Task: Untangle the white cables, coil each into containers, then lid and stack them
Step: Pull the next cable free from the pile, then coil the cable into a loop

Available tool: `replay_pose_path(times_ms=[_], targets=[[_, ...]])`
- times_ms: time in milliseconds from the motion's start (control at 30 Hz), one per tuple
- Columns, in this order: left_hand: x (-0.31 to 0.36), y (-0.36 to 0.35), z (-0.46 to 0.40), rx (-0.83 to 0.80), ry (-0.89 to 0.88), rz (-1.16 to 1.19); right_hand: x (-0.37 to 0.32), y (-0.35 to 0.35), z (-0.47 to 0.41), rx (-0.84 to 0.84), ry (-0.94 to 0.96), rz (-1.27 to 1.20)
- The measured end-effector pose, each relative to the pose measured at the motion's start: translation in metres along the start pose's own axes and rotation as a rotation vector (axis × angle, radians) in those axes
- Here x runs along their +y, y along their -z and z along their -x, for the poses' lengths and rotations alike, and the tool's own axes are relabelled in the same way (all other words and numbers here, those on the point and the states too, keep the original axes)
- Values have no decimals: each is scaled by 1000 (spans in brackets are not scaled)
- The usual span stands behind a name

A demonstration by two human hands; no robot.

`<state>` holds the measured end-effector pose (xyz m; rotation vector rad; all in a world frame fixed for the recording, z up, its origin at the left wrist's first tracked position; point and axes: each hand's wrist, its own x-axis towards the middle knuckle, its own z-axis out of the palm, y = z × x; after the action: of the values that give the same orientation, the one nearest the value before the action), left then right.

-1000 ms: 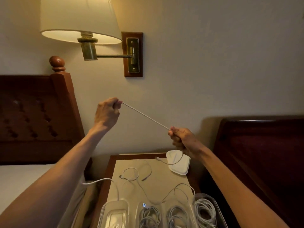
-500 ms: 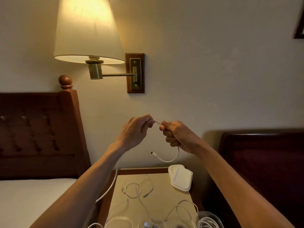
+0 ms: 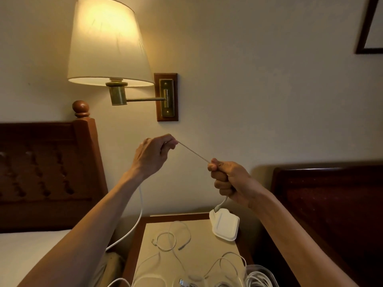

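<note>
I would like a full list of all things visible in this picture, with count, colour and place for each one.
held cable: 1, white, stretched between both hands, hanging down on the left side
loose cables: several, white, lying on the nightstand
lids: a small stack, exact count unclear, white, back right of the nightstand
containers: clear, cut off at the bottom edge, at least one with coiled cable
nightstand: 1, brown with a beige top, between the beds
lamp: 1, cream shade, brass arm, on the wall
headboards: 2, dark brown, left and right
picture frame: 1, dark, top right corner
left hand: pinches the cable
right hand: grips the cable
</note>
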<state>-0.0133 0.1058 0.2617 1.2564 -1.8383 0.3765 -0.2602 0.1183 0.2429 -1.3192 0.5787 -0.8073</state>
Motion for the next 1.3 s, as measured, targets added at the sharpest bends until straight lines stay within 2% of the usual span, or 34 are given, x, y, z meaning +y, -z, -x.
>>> replay_pose_path(times_ms=[267, 400, 600, 767, 800, 833, 933, 967, 1000, 1067, 1133, 1200, 1300], targets=[[-4, -5, 5, -5, -42, 47, -15, 9, 9, -140, -101, -171], [-15, -9, 3, 18, 35, 102, -25, 7, 4, -212, -143, -248], [-2, -23, 34, -82, 113, 300, -56, 9, -15, -86, 82, -446], [6, -40, 72, -52, 424, 482, -74, 23, -25, 11, 190, -485], [12, -38, 72, -106, 448, 444, -75, 22, -26, 31, 211, -459], [23, -34, 69, -229, 451, 387, -74, 20, -28, 49, 230, -424], [64, -11, 50, -823, 330, 167, -65, 12, -35, 100, 270, -173], [78, -2, 42, -929, 264, 120, -61, 9, -36, 123, 280, -47], [89, 6, 34, -961, 200, 105, -56, 7, -37, 135, 280, 63], [106, 23, 16, -869, 111, 93, -48, 1, -37, 124, 256, 237], [106, 30, -2, -618, 12, 38, -43, -3, -35, 110, 249, 375], [98, 32, -16, -347, -89, -22, -43, -4, -32, 70, 248, 413], [83, 25, -25, -137, -184, -2, -45, -4, -29, 35, 239, 364]])
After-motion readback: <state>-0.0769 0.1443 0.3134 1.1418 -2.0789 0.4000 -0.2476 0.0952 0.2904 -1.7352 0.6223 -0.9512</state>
